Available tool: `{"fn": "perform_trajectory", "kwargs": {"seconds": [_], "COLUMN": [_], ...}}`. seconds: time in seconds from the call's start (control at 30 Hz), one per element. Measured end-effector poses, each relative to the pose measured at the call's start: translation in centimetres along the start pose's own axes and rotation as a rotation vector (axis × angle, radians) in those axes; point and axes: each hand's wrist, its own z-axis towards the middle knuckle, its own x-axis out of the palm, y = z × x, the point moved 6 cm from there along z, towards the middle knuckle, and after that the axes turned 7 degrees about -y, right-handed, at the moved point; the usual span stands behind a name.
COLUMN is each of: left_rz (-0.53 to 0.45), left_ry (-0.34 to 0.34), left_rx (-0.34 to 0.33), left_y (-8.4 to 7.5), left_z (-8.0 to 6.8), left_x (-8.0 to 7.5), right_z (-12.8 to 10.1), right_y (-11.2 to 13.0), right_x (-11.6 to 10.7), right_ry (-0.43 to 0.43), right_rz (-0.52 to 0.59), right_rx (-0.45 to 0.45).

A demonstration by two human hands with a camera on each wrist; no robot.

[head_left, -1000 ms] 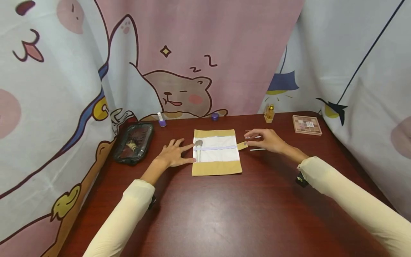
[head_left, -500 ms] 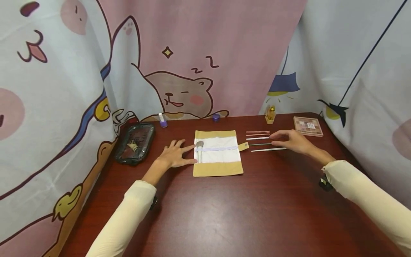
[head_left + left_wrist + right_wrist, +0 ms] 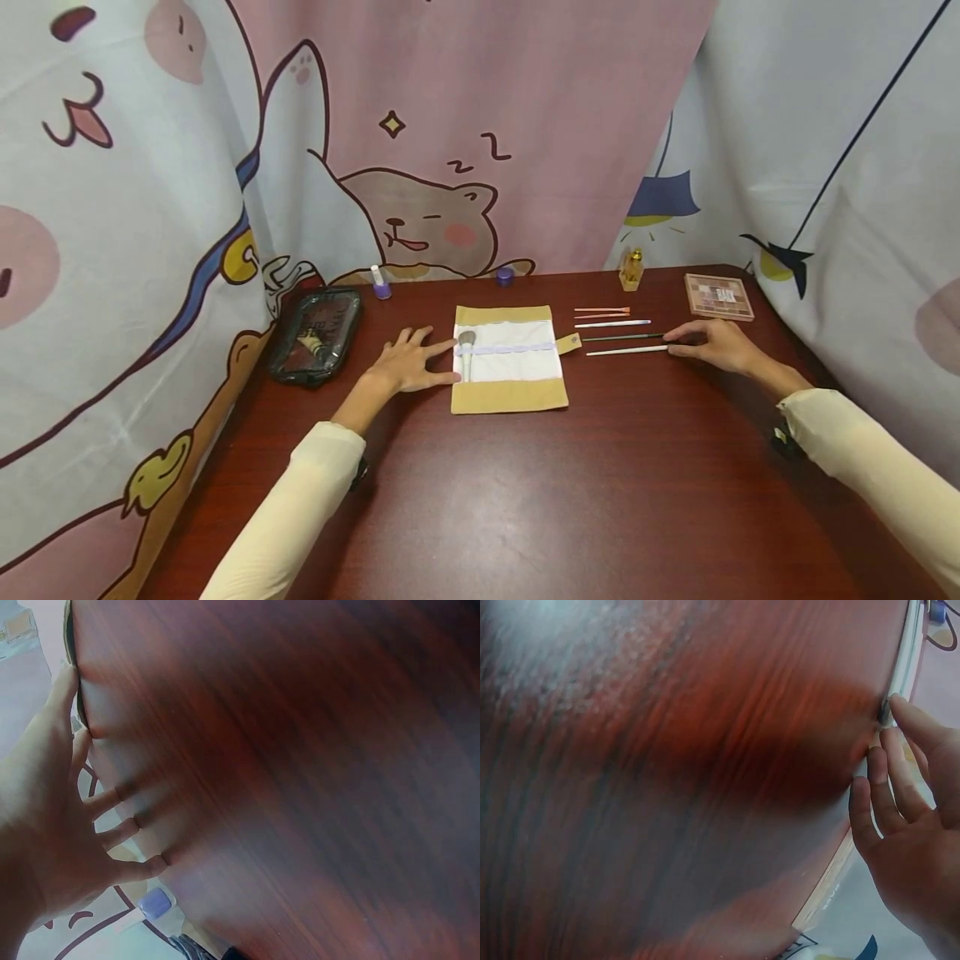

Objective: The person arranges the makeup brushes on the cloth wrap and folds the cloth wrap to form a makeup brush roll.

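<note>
— Cartoon curtains hang round three sides of a dark red wooden surface [image 3: 525, 500]. Which step does this look like?

— Judging by the layout, picking the next brush for the roll. The brush roll [image 3: 508, 358] lies open at the middle, one fluffy brush [image 3: 465, 350] already tucked under its band at the left end.

— And the hands?

— The left hand [image 3: 408, 362] rests flat with fingers spread, fingertips touching the roll's left edge, holding nothing. The right hand [image 3: 712, 343] lies low on the surface, its fingers [image 3: 678, 333] extended and meeting the right ends of the dark brush [image 3: 622, 337] and the white brush [image 3: 626, 351]. Whether they actually pinch one cannot be told.

— How do those brushes lie?

— Long axes left to right, roughly parallel, just right of the roll's tab [image 3: 568, 342]. Which end carries bristles is too small to tell.

— The next move?

— Probably closing on one thin handle without nudging its neighbour, then turning it to match the upright pocketed brush.
</note>
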Motion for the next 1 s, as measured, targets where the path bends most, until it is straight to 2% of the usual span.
{"fn": "perform_trajectory", "kwargs": {"seconds": [0.17,0.47,0.57,0.67,0.8,1.0], "left_rz": [0.004,0.010,0.008,0.006,0.001,-0.003], "left_ry": [0.001,0.004,0.002,0.003,0.010,0.006], "left_rx": [-0.002,-0.005,-0.004,-0.010,-0.019,-0.013], "left_y": [0.0,0.0,-0.1,-0.1,0.0,0.0], "left_z": [0.0,0.0,0.1,0.1,0.1,0.0], "left_x": [0.1,0.0,-0.1,-0.1,0.0,0.1], "right_z": [-0.1,0.1,0.3,0.5,0.6,1.2], "right_y": [-0.3,0.4,0.5,0.4,1.0,2.4], "right_x": [0.4,1.0,0.8,0.4,-0.4,-1.5], "right_ry": [-0.001,-0.024,0.001,0.047,0.091,0.056], "right_rz": [-0.002,0.014,0.022,0.083,0.218,0.380], "right_rx": [-0.003,-0.119,-0.099,-0.031,0.048,0.069]}}
